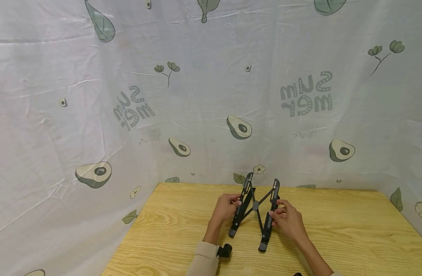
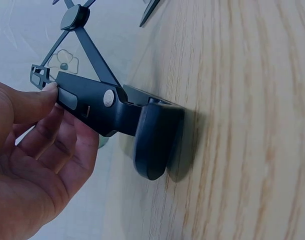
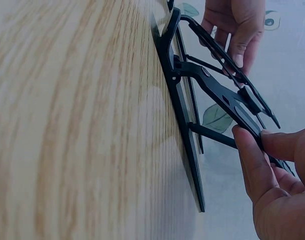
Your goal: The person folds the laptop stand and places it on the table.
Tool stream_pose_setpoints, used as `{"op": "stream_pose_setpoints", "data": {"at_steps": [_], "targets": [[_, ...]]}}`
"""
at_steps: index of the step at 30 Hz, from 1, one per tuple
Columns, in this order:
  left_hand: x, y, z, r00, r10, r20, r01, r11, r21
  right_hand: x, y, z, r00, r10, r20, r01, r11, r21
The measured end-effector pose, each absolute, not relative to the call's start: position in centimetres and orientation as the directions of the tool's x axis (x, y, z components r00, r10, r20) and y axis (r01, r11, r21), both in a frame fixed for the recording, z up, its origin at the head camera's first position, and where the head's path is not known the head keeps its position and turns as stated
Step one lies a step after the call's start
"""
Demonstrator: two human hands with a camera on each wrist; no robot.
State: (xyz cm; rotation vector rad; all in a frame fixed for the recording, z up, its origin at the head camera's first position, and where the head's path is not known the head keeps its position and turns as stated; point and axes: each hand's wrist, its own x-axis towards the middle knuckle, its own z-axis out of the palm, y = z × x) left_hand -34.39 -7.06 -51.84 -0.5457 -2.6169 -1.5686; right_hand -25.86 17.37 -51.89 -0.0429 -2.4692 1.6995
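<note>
A black folding laptop stand [image 1: 255, 206] stands on the wooden table, its two long side arms joined by an X of thin crossbars with an oval hub. My left hand [image 1: 225, 209] pinches the left arm about midway along. In the left wrist view, the thumb [image 2: 40, 102] lies on top of that arm and the other fingers curl beneath. On the opposite side, my right hand [image 1: 289, 221] pinches the right arm between thumb and fingers. The right wrist view shows the upper arms raised at a slant above the base bars [image 3: 185, 135], which lie along the tabletop.
The wood-grain table [image 1: 352, 226] extends to both sides of the stand. Behind it and at the sides hangs a pale sheet [image 1: 204, 99] printed with avocados and leaves. A black wrist-worn device [image 1: 225, 250] sits at my left cuff.
</note>
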Motion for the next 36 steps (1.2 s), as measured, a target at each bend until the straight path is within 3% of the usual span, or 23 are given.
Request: {"op": "stream_pose_setpoints", "data": {"at_steps": [36], "targets": [[-33.5,-5.7,-52.1,-0.933,0.293,0.207,0.314,0.387,0.867,-26.4,16.4,-52.0,-0.989,0.095,0.111,-0.071,0.349,-0.934]]}}
